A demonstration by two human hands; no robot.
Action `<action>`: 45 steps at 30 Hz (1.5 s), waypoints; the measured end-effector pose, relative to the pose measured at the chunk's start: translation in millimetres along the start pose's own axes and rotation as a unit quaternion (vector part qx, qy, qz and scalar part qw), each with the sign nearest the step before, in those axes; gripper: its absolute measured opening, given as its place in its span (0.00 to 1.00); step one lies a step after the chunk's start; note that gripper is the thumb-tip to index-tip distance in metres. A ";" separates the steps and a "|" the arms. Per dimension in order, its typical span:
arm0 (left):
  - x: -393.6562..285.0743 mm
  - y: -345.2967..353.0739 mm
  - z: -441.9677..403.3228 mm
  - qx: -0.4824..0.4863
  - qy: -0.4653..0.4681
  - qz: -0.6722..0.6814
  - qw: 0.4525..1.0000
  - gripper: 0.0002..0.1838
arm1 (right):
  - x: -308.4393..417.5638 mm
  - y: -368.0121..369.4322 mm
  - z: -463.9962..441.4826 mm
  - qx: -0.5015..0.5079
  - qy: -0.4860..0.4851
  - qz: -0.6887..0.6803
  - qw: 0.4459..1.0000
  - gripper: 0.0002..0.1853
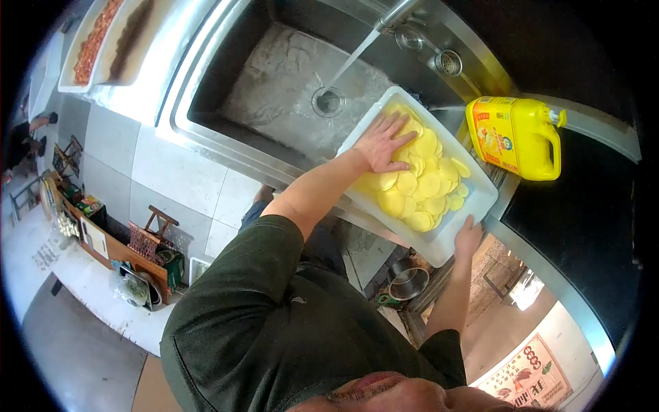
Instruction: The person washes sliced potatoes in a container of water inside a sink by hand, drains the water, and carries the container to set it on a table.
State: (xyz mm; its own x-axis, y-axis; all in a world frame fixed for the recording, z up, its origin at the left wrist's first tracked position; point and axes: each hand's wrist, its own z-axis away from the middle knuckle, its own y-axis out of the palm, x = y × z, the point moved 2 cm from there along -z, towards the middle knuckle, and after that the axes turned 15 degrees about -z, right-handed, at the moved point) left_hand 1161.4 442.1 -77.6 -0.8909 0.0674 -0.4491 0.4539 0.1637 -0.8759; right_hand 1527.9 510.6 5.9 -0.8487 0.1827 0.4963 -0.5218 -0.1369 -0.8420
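A white tray of yellow round slices is tilted over the front right edge of the sink. Palm down, my left hand lies on the slices at the tray's upper left part, its fingers spread. At the lower right corner of the tray, my right hand grips the rim, and its fingers are partly hidden. Water runs from the faucet into the sink near the drain.
A yellow jug lies right of the tray. Strainer cups sit behind the sink. Top left, a container holds reddish pieces. A metal pot is below the tray. Another person is partly visible far left.
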 end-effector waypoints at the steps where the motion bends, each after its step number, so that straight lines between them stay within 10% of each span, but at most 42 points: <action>1: -0.9 -0.3 0.2 -0.005 0.001 0.002 1.000 0.44 | -1.4 0.7 -0.2 0.002 -0.007 -0.006 1.000 0.26; 24: -29.2 -18.1 -41.1 0.028 0.070 -0.007 0.997 0.36 | -4.1 -0.9 25.5 -0.029 0.092 -0.084 0.992 0.24; 33: -3.0 -73.6 -104.8 -0.152 0.007 0.139 0.979 0.08 | -4.8 1.3 22.8 -0.045 0.078 -0.037 0.995 0.26; 36: 36.5 -52.4 -176.2 -0.074 -0.079 -0.025 0.994 0.12 | -22.7 3.1 15.3 -0.042 0.096 -0.029 0.994 0.26; 43: 68.2 16.0 -247.5 0.178 0.081 -0.213 0.957 0.15 | -27.4 4.6 17.1 -0.032 0.122 -0.070 0.990 0.24; 45: 67.7 12.9 -232.6 0.111 0.108 -0.205 0.966 0.15 | -28.2 4.2 16.7 -0.033 0.134 -0.054 0.989 0.24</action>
State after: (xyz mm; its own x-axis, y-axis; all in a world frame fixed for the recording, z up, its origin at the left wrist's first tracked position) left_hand 1103.5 677.7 -78.3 -0.9678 0.2500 -0.0303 0.0328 0.0058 -0.9994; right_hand 1548.2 488.7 -8.1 -0.7301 0.4459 0.5178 -0.5943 -0.0402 -0.8032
